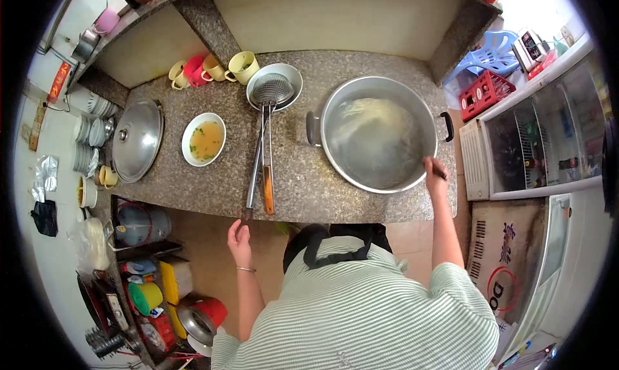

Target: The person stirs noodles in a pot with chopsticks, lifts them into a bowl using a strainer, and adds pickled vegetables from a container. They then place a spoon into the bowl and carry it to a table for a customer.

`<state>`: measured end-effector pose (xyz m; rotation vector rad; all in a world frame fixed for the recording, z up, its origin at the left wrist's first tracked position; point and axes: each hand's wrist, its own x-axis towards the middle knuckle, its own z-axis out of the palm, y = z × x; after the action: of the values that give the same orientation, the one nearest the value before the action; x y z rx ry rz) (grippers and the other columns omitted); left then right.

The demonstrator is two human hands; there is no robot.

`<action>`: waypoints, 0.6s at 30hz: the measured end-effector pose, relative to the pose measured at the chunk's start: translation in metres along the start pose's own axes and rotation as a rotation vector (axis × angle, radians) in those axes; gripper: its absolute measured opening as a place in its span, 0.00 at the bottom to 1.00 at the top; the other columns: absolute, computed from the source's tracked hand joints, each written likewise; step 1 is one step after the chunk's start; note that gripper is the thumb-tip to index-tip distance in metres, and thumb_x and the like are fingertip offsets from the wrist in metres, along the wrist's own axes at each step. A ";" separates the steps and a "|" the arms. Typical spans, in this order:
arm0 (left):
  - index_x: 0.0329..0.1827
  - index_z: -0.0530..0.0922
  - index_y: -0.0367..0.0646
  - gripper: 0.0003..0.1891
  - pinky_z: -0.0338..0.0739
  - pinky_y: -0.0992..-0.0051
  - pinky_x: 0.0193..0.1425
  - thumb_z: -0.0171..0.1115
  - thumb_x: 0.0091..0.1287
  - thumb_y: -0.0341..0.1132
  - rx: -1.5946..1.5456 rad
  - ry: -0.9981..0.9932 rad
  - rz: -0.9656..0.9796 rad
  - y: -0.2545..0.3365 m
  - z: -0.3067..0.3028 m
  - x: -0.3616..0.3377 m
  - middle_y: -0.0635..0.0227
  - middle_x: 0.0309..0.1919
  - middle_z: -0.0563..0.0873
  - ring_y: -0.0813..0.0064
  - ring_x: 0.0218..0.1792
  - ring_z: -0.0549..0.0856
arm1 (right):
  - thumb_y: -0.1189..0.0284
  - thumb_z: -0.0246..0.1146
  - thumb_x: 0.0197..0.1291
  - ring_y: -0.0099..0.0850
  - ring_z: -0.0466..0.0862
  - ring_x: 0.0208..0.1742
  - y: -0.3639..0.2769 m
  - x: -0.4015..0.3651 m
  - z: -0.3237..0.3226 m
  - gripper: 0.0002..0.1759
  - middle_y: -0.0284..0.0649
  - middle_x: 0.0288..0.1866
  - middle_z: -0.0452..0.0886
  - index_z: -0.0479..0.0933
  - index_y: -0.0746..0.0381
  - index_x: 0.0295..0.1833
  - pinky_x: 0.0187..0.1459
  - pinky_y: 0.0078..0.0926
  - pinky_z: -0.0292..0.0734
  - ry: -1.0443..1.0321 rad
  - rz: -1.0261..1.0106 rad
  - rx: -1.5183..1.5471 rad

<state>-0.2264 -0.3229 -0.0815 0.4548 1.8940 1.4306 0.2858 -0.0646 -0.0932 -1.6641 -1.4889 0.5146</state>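
My right hand (pixel 437 178) is closed at the right rim of a large metal pot (pixel 327 152). Its fingers are wrapped around a dark brown stick-like thing (pixel 441 171), whose far end I cannot make out. Pale noodles (pixel 377 115) lie in cloudy water inside the pot. Just off the counter's front edge, my left hand (pixel 239 240) hangs with nothing in it, fingers loosely bent and apart. Nearest to it are the handles of a mesh strainer (pixel 271 89) with a wooden grip and a metal-handled utensil (pixel 252 193). The strainer's head rests over a white bowl (pixel 293 78).
A bowl of yellowish soup with green bits (pixel 206 141) sits left on the speckled counter (pixel 309 202). Beyond it lies a domed lid (pixel 138 141). Cups (pixel 242 67) line the back. A red crate (pixel 487 94) and a glass-doored cabinet (pixel 541 138) stand at right.
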 end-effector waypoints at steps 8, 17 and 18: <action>0.56 0.73 0.39 0.16 0.71 0.87 0.42 0.60 0.65 0.27 0.016 -0.023 -0.012 0.010 0.036 -0.009 0.73 0.40 0.80 0.87 0.38 0.76 | 0.68 0.56 0.67 0.26 0.83 0.36 -0.051 -0.046 -0.016 0.14 0.39 0.36 0.83 0.79 0.69 0.42 0.40 0.23 0.78 -0.056 0.278 0.470; 0.55 0.74 0.38 0.16 0.71 0.86 0.43 0.58 0.64 0.24 -0.033 -0.120 -0.008 0.027 0.059 0.006 0.74 0.39 0.79 0.87 0.37 0.75 | 0.70 0.59 0.63 0.20 0.74 0.25 -0.063 -0.030 -0.056 0.10 0.34 0.23 0.78 0.81 0.67 0.37 0.30 0.22 0.70 -0.060 0.268 0.037; 0.55 0.74 0.38 0.16 0.71 0.86 0.44 0.58 0.65 0.24 -0.012 -0.120 0.001 0.026 0.061 0.005 0.74 0.39 0.79 0.86 0.38 0.76 | 0.69 0.59 0.63 0.21 0.75 0.26 -0.034 -0.042 -0.032 0.11 0.35 0.23 0.79 0.81 0.66 0.38 0.31 0.23 0.71 -0.077 0.231 0.098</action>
<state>-0.1904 -0.2693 -0.0667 0.5241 1.7898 1.3833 0.2797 -0.1154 -0.0572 -1.7650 -1.3097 0.7719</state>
